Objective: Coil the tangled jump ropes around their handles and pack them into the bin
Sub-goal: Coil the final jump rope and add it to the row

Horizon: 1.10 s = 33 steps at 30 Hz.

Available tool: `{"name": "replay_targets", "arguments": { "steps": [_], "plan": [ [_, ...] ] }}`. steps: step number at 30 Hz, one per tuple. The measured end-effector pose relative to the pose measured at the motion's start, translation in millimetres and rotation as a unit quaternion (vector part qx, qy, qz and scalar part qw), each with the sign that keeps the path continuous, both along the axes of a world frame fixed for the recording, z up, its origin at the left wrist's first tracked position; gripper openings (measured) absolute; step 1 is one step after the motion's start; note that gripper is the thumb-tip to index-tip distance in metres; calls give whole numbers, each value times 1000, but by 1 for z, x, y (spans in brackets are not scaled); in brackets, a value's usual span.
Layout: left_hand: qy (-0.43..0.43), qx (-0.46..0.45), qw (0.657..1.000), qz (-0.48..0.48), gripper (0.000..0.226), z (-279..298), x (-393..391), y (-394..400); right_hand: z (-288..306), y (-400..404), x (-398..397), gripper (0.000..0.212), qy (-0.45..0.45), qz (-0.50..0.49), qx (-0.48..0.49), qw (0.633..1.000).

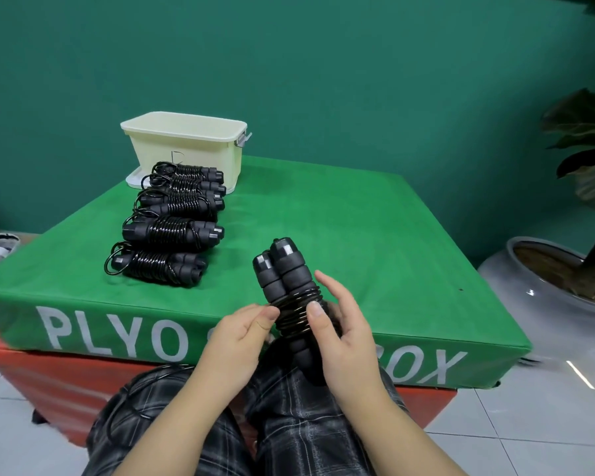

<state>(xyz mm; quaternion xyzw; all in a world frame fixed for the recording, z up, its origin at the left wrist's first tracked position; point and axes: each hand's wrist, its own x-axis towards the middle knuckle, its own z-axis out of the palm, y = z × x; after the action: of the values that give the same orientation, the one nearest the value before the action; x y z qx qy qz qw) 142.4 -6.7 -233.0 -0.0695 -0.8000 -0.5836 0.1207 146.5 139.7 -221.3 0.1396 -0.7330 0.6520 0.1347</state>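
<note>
Jump rope handles (278, 269), a pair of black foam grips pressed side by side, stand tilted in front of the near edge of the green plyo box (358, 235), their capped ends pointing up and away toward the box's middle, their lower ends down at the person's lap. The right hand (344, 324) wraps the pair from the right side, thumb laid across the turns of black cord (294, 309) already wound round the middle of the grips, fingers curled behind. The left hand (241, 329) meets the coil from the left, thumb and forefinger pinching the cord just where it joins the windings; a loose length of cord appears to trail down over the plaid trousers (172, 407), though it is hard to follow against the dark cloth. The pair's long axis runs near to far, so further turns would go across it, fed by the left hand while the right steadies; the winding looks well along but not yet finished. Toward the box's left edge, well apart from the hands, lies a row of finished bundles (169, 231), their long axes running left to right; about five can be counted, the far ones overlapping too closely to be sure. At the far left corner sits one cream plastic bin (186, 146), its lid on, touching the last bundle in the row. A potted plant (564, 269) stands on the tiled floor to the right.
</note>
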Motion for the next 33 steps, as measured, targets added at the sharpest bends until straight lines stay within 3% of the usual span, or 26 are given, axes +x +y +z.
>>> {"name": "replay_targets", "arguments": {
  "steps": [5,8,12,14,18,21,26,33],
  "plan": [
    [65,-38,996,42,43,-6,-1,-1,-7,-3,-4,30,159,-111,147,970],
    [98,-48,992,59,42,-4,2,-3,-8,-4,-3,40,150,-114,209,960],
    [145,-90,983,66,24,-1,3,-4,-8,-6,-3,75,129,-118,318,932],
    [155,-91,982,60,27,-1,4,-2,-9,-9,-4,83,126,-141,342,920],
    [152,-83,984,45,33,-1,3,-3,-6,-5,-4,74,85,-136,301,940],
    [129,-49,990,14,23,2,5,-2,-4,-3,-4,65,42,-106,242,964],
    [85,-1,996,-13,21,4,8,1,-1,-1,-1,47,19,-79,101,992],
    [24,106,994,-3,10,3,3,2,2,0,5,43,18,-12,28,999]
  ]
}}
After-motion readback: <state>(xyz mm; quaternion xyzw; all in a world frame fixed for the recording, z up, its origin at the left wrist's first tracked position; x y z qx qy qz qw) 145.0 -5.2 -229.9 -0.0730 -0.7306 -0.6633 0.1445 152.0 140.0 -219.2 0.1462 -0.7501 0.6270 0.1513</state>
